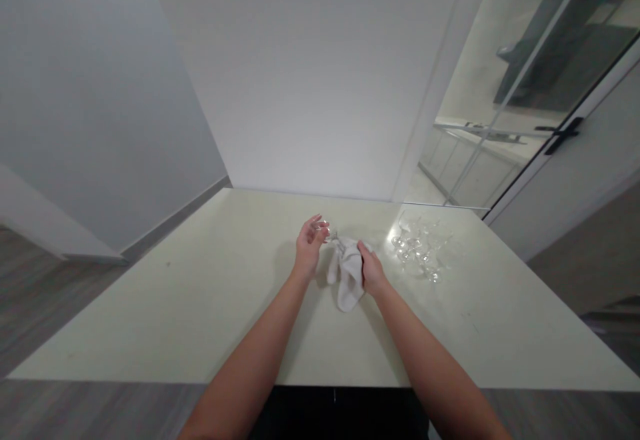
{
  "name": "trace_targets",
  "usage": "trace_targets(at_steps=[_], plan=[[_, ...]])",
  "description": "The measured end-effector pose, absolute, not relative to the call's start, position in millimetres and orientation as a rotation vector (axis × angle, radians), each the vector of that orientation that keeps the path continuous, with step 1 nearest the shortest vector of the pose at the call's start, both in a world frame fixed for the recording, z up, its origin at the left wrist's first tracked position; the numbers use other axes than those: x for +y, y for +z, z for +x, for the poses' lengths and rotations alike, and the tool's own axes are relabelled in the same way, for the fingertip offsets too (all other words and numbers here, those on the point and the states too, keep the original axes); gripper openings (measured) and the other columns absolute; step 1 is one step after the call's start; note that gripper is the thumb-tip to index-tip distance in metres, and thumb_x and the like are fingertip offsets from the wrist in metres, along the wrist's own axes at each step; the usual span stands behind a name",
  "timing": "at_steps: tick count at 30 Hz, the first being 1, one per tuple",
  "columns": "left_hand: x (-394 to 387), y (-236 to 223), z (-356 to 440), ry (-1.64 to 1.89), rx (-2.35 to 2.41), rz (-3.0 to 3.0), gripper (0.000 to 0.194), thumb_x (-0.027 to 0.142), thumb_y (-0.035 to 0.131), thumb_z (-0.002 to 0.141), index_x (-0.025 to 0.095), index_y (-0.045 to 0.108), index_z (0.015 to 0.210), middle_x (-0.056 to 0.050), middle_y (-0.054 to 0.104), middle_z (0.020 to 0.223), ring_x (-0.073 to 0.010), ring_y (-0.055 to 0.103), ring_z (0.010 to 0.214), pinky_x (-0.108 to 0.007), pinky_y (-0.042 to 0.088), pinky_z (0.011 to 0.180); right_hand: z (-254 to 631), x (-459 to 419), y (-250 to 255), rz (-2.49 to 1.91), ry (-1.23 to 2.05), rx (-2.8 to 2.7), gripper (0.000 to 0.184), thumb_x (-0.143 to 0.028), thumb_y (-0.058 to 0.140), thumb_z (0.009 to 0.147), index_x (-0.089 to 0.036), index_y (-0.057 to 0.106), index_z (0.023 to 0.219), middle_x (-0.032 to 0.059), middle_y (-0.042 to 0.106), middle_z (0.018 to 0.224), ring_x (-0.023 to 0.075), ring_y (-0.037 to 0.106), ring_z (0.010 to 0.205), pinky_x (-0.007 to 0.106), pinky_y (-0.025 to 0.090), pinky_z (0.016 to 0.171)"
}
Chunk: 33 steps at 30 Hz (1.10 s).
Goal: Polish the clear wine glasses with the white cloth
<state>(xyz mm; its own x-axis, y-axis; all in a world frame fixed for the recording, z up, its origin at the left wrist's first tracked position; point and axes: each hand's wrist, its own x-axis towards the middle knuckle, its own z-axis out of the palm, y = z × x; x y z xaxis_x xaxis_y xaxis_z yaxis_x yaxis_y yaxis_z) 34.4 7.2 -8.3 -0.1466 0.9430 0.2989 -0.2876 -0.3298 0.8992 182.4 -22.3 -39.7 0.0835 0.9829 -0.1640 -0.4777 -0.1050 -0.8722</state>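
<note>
Above the middle of the table, my left hand (311, 239) is closed around one end of a small clear glass (327, 229). Its other end runs toward a white cloth (349, 279), which covers part of it, so the full shape cannot be made out. My right hand (370, 268) grips the cloth from the right side, with the thumb on top. Loose folds of the cloth hang down toward me. Right of my right hand, several clear glass pieces (417, 247) that look like stemmed glasses lie close together on the table.
The pale, glossy table (200, 307) reaches to a white panel (320, 107) at its far edge. At the right stands a glazed door with a black handle (563, 135). Grey flooring (30, 280) shows on the left.
</note>
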Motion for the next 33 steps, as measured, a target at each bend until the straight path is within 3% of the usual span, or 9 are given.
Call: trace_targets(at_steps=[6, 9, 14, 22, 27, 33], plan=[[11, -12, 32, 1.701, 0.812, 1.102, 0.059, 0.040, 0.070, 0.074, 0.024, 0.049, 0.127, -0.011, 0.059, 0.121, -0.0166, 0.061, 0.097, -0.024, 0.049, 0.072, 185, -21, -31, -0.798, 1.638, -0.698, 0.062, -0.069, 0.039, 0.081, -0.017, 0.066, 0.100, 0.0103, 0.072, 0.098, 0.0270, 0.066, 0.099, 0.042, 0.051, 0.087], [6, -12, 36, 1.613, 0.701, 1.242, 0.063, 0.034, 0.076, 0.070, 0.024, 0.050, 0.126, -0.010, 0.059, 0.119, -0.0149, 0.061, 0.093, -0.026, 0.050, 0.077, 179, -26, -31, -0.825, 1.677, -0.663, 0.051, -0.060, 0.046, 0.083, -0.016, 0.066, 0.099, 0.0090, 0.073, 0.094, 0.0251, 0.067, 0.097, 0.040, 0.049, 0.090], [-1, -11, 41, 1.536, 0.636, 1.447, 0.068, 0.030, 0.077, 0.069, 0.027, 0.047, 0.130, -0.010, 0.056, 0.124, -0.0151, 0.060, 0.095, -0.028, 0.050, 0.078, 176, -28, -36, -0.971, 1.461, -0.632, 0.030, -0.042, 0.061, 0.079, -0.018, 0.065, 0.097, 0.0053, 0.074, 0.087, 0.0218, 0.069, 0.086, 0.036, 0.051, 0.086], [-7, -7, 42, 1.570, 0.834, 1.740, 0.074, 0.033, 0.077, 0.068, 0.026, 0.043, 0.134, -0.012, 0.057, 0.124, -0.0176, 0.062, 0.096, -0.029, 0.049, 0.077, 184, -17, -49, -1.067, 1.192, -0.771, 0.037, -0.049, 0.067, 0.070, -0.016, 0.067, 0.086, 0.0042, 0.072, 0.075, 0.0196, 0.067, 0.066, 0.031, 0.052, 0.066], [-5, -8, 41, 1.589, 0.785, 1.670, 0.074, 0.033, 0.077, 0.069, 0.026, 0.042, 0.134, -0.013, 0.055, 0.126, -0.0189, 0.063, 0.098, -0.030, 0.051, 0.077, 186, -17, -42, -1.038, 1.105, -0.701, 0.039, -0.047, 0.072, 0.066, -0.016, 0.067, 0.090, 0.0065, 0.073, 0.087, 0.0217, 0.068, 0.079, 0.033, 0.053, 0.073], [-8, -6, 39, 1.553, 0.823, 1.790, 0.071, 0.034, 0.076, 0.071, 0.026, 0.042, 0.133, -0.012, 0.055, 0.127, -0.0199, 0.063, 0.101, -0.034, 0.051, 0.084, 183, -21, -21, -0.698, 1.441, -0.572, 0.062, -0.065, 0.033, 0.086, -0.015, 0.065, 0.101, 0.0099, 0.072, 0.099, 0.0249, 0.065, 0.100, 0.038, 0.051, 0.087]])
